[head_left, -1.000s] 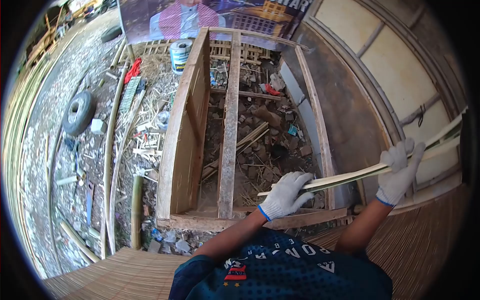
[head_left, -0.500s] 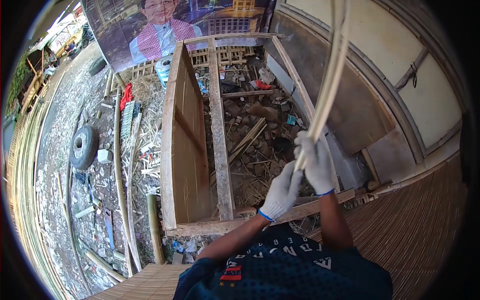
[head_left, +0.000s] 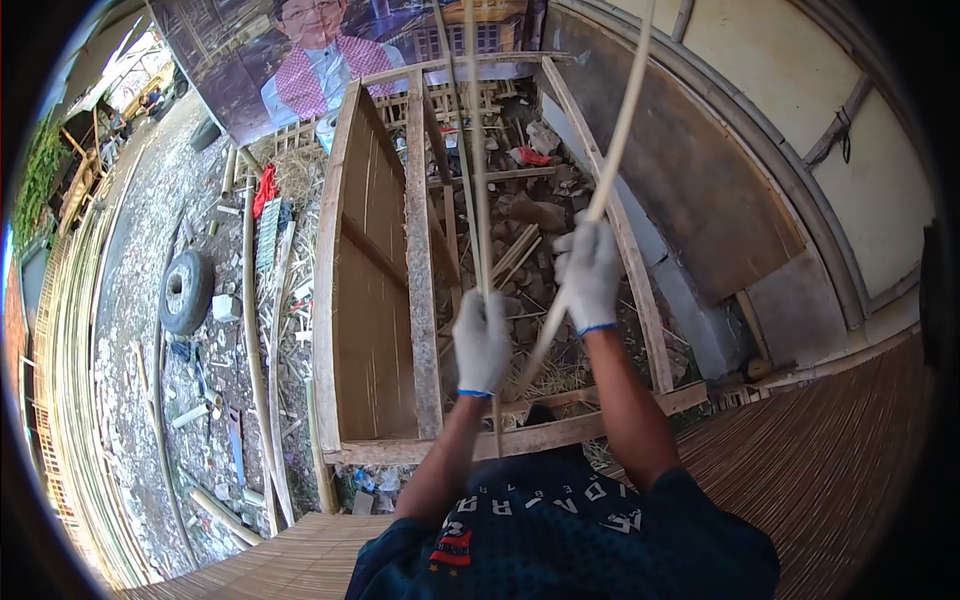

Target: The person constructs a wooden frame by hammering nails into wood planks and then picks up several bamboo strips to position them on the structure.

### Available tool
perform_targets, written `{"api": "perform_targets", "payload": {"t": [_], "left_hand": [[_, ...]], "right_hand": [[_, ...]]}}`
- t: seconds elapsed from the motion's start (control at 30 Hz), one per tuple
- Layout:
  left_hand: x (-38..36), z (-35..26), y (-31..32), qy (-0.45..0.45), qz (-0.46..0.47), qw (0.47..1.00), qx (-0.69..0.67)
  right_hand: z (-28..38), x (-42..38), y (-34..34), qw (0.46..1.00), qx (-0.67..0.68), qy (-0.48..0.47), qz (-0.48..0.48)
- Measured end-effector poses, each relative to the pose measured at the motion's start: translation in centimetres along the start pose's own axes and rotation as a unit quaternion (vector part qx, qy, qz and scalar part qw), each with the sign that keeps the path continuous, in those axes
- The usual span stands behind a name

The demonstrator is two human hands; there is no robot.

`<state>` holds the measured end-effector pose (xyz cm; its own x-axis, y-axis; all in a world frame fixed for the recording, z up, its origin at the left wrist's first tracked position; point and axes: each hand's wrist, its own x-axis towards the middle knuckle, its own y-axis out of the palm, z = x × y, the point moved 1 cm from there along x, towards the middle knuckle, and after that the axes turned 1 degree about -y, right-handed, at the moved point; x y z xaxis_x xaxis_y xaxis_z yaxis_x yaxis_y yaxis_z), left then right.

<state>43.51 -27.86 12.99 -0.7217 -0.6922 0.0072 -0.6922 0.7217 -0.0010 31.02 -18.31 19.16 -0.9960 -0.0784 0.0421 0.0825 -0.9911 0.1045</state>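
Note:
White knitted gloves with blue cuffs cover both hands. My left hand point(head_left: 482, 345) is closed round thin bamboo strips point(head_left: 477, 190) that rise nearly upright and run out of the top of the view; a tail shows below the fist. To the right and a little higher, my right hand point(head_left: 590, 275) grips a single bamboo strip point(head_left: 628, 125). That strip leans to the right at the top, and its blurred lower end slants down between my hands. Both hands are above a wooden frame point(head_left: 520, 440) made of long beams.
Inside the frame lie rubble, sticks and a red scrap point(head_left: 530, 156). On the left ground are a tyre point(head_left: 187, 291), a handsaw point(head_left: 236, 445) and bamboo poles point(head_left: 250, 290). Woven matting point(head_left: 800, 460) spreads at right, below a panelled wall point(head_left: 780, 130). A printed banner point(head_left: 240, 75) hangs behind.
My hands have moved apart, left hand leftward and right hand slightly up and left. The strips, bundled together before, are now split between the two hands.

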Motion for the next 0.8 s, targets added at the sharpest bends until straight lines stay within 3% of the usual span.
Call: {"api": "perform_targets", "payload": {"t": [0.03, 0.1, 0.2, 0.23, 0.3, 0.33, 0.43, 0.53, 0.63, 0.8], "left_hand": [[0.6, 0.0, -0.8, -0.006, -0.014, 0.999, -0.045], [0.8, -1.5, -3.7, -0.021, -0.03, 0.999, 0.008], [0.4, -1.3, -7.1, -0.043, -0.099, 0.993, 0.043], [-0.2, -1.1, -7.8, -0.044, -0.125, 0.99, 0.048], [-1.5, -0.5, -8.9, -0.053, -0.179, 0.98, 0.071], [-2.5, 0.0, -9.5, -0.056, -0.187, 0.978, 0.079], [-6.2, 0.4, -10.1, -0.081, -0.223, 0.966, 0.102], [-9.0, 1.1, -9.9, -0.104, -0.247, 0.958, 0.102], [-9.7, 1.3, -9.0, -0.114, -0.253, 0.954, 0.112], [-8.0, 0.8, -6.3, -0.11, -0.239, 0.961, 0.09]], "right_hand": [[0.2, 2.5, -2.1, 0.999, -0.021, -0.021, -0.031], [1.3, 6.3, -6.3, 0.963, -0.24, -0.116, -0.033], [-1.7, 8.1, -11.0, 0.877, -0.427, -0.211, 0.063], [-0.4, 6.0, -11.1, 0.865, -0.458, -0.162, 0.124], [-3.3, 4.2, -12.9, 0.866, -0.407, -0.216, 0.194], [-4.4, 3.2, -13.7, 0.85, -0.43, -0.183, 0.243], [-8.4, 0.4, -16.2, 0.824, -0.441, -0.21, 0.287], [-11.0, -0.9, -17.5, 0.814, -0.488, -0.149, 0.278], [-12.8, -1.3, -17.9, 0.82, -0.478, -0.206, 0.239], [-13.3, -1.2, -16.3, 0.804, -0.506, -0.224, 0.218]]}}
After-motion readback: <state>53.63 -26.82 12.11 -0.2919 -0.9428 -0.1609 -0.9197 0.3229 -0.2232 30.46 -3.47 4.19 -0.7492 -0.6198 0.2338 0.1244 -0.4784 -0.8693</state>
